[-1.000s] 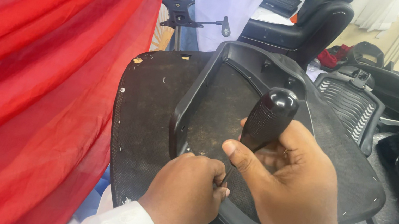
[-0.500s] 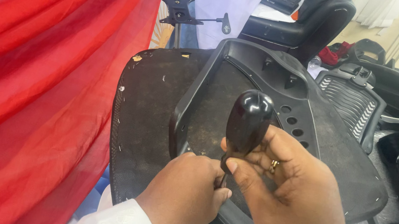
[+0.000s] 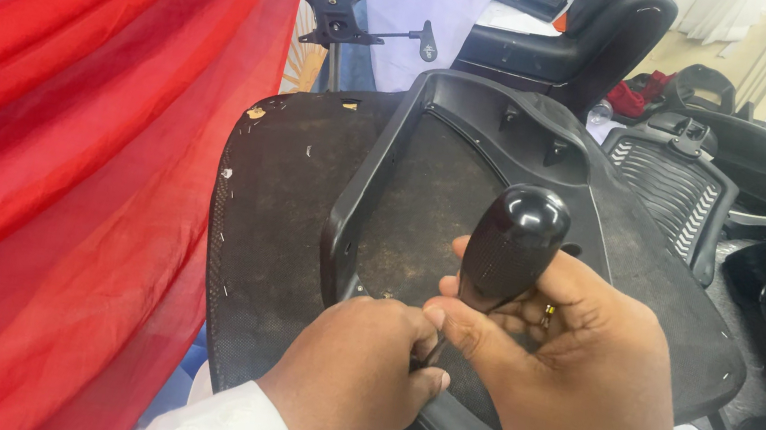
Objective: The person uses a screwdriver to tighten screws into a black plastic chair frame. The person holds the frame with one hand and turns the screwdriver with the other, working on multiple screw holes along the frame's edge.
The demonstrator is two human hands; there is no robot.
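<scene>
Gripping a black screwdriver handle (image 3: 512, 246), the right hand (image 3: 581, 376) has its fingers & thumb curled tight round the lower part, so the round top sticks up. The tool's metal part is hidden behind the hands, so can't tell where the tip sits. The left hand (image 3: 357, 378) is just beside it, closed into a loose fist w/ fingertips pinched at the spot under the handle; what it pinches is too small to see. Both hands are over a black chair seat (image 3: 284, 231) lying upside down, w/ a black plastic frame (image 3: 377, 184) on its rough underside. The hands are at the frame's near edge. A big red cloth (image 3: 59, 147) hangs on the left. Behind, a mesh chair back (image 3: 675, 193) and a black office chair (image 3: 581, 42) stand near. White sleeves show at both wrists.
</scene>
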